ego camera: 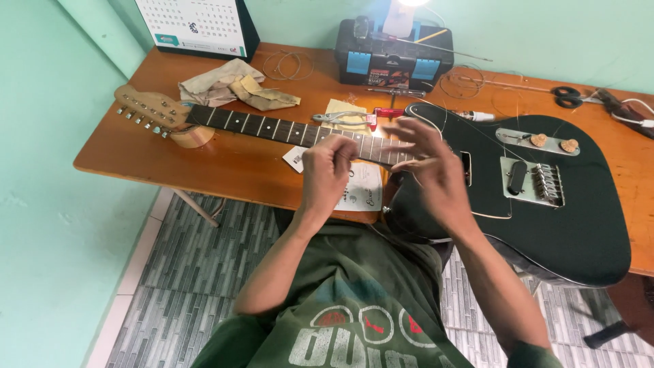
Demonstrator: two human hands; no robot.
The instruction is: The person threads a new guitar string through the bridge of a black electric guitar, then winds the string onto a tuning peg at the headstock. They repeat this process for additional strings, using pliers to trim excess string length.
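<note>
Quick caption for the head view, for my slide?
Both hands, left hand and blurred right hand, hover over the neck of a black electric guitar lying on a wooden table.

Home guitar-repair corner: wooden table (225, 170), toolbox (394, 61), pliers (340, 117), string coils (289, 65).

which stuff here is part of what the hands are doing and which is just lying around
In hand:
- left hand and right hand, over the neck
- electric guitar, dark green, lying flat on the table

Lying about:
- pliers
- rags
- toolbox
- coiled strings
- scissors
- calendar
- paper packets
</note>
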